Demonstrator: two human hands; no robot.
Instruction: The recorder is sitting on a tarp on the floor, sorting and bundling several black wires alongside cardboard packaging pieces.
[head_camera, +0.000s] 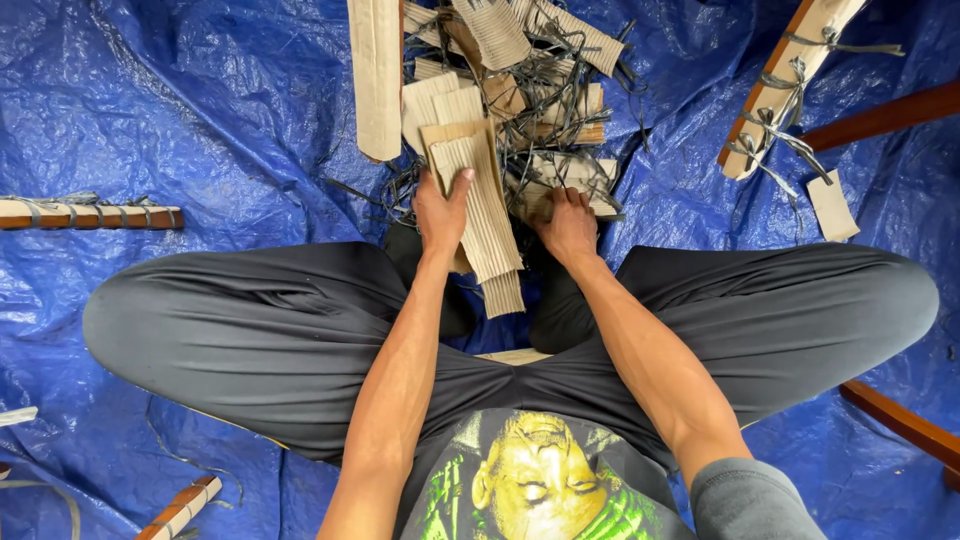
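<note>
I sit cross-legged on a blue tarp (200, 110). My left hand (440, 212) grips a stack of corrugated cardboard strips (488, 220) that slants down toward my lap. My right hand (568, 222) presses down on cardboard pieces at the near edge of a pile of cardboard scraps and dark plastic straps (530, 100), fingers curled into it; whether it grips a piece is unclear. Both hands are close together in front of my shins.
A long cardboard strip (378, 75) lies at the pile's left. Wooden furniture legs wrapped in cardboard and straps lie at upper right (785, 85), left (90, 214) and lower left (180, 508). Bare wooden rails (900, 420) sit at right. A loose cardboard piece (832, 205) lies nearby.
</note>
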